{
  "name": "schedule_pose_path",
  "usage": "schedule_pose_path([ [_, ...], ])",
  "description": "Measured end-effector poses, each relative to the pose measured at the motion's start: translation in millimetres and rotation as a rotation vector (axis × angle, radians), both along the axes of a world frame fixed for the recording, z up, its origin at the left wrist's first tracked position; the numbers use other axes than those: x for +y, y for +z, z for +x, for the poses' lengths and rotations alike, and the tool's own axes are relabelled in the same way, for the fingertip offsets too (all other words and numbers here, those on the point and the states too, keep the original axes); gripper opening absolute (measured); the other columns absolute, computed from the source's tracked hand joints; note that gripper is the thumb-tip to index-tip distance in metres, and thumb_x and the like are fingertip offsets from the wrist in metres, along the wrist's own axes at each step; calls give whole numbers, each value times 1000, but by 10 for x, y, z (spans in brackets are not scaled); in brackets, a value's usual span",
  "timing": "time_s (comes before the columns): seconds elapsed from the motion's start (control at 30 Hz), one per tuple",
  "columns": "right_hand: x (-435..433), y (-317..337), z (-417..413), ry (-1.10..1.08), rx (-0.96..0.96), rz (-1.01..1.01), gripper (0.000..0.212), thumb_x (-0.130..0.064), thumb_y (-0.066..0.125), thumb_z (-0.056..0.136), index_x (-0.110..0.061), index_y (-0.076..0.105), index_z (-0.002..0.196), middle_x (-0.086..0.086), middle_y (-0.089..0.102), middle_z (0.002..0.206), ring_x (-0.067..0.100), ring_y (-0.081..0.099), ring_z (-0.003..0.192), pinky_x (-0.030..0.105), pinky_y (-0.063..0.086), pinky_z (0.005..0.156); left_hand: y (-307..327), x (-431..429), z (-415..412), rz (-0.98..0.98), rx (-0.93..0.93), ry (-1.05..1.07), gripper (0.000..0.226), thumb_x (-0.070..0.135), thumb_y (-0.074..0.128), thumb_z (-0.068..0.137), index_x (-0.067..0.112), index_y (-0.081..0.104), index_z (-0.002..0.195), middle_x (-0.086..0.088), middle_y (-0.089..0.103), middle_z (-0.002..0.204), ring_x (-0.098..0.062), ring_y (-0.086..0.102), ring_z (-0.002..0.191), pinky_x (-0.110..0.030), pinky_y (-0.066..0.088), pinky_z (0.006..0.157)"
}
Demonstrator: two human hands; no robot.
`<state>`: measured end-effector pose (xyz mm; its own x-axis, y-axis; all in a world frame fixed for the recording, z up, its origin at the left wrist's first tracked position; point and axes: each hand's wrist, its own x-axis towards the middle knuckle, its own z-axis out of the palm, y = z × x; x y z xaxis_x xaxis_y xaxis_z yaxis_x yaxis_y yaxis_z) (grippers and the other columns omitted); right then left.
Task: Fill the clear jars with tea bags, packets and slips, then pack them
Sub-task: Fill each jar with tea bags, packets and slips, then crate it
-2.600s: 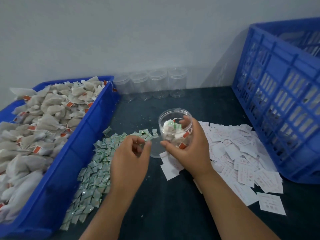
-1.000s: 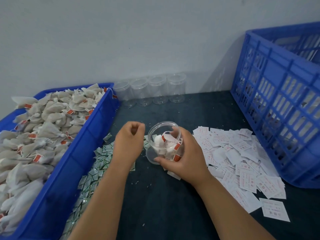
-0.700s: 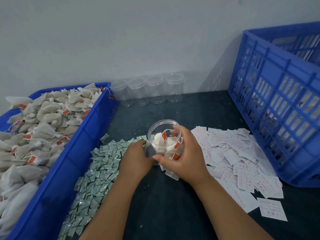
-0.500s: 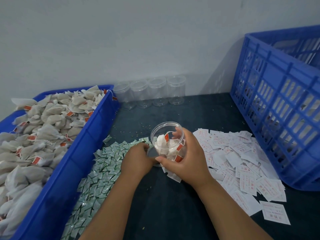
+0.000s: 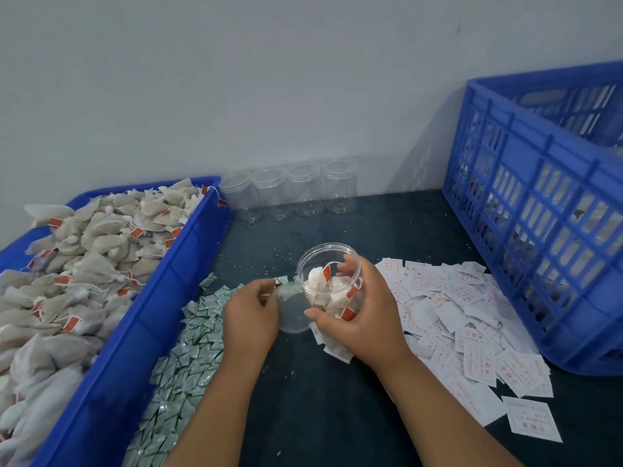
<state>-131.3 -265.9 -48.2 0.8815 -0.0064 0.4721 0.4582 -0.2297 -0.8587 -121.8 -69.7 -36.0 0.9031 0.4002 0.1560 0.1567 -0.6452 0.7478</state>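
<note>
Right hand (image 5: 364, 318) grips the clear jar (image 5: 332, 261) round its side, fingers curled over the far rim, mouth tilted towards the viewer, just above the counter (image 5: 320, 399) at centre. Tea bags (image 5: 318, 281) with red tags lie inside it. Left hand (image 5: 251, 315) pinches one packet (image 5: 279, 283) just beside the jar's left wall. Loose packets (image 5: 188, 348) lie left of the hands, slips (image 5: 472, 315) to the right. Blue tray (image 5: 135, 332) of tea bags at far left, blue crate (image 5: 539, 230) at far right, four empty jars (image 5: 303, 190) against the wall.

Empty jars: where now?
Head view, far centre: four empty jars stand in a row against the wall, between the tea-bag bin and the blue crate.
</note>
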Motion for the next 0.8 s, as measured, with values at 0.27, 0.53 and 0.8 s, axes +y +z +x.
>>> schedule_pose_path([
  [0.27, 44, -2, -22, 119, 35, -202, 94, -68, 91, 63, -41, 52, 144, -25, 62, 130, 0, 62, 121, 19, 54, 95, 397, -3, -149, -317, -259, 53, 39, 36, 76, 95, 31, 67, 133, 17, 72, 112, 2, 69, 105, -24, 54, 90],
  [0.53, 48, 1, -29, 93, 46, -186, 93, -68, 92, 64, -43, 51, 144, -26, 60, 131, -1, 61, 123, 15, 51, 95, 627, -194, -392, -285, -437, -297, 23, 49, 71, 91, 47, 77, 113, 26, 61, 143, 3, 56, 134, -35, 54, 105],
  [0.8, 63, 40, -76, 119, 30, -186, 80, -53, 89, 69, -39, 55, 141, -21, 64, 129, 4, 64, 120, 29, 57, 92, 734, -159, -489, 202, -253, -621, 45, 57, 76, 84, 47, 61, 125, 28, 51, 141, 0, 44, 138, -26, 40, 112],
])
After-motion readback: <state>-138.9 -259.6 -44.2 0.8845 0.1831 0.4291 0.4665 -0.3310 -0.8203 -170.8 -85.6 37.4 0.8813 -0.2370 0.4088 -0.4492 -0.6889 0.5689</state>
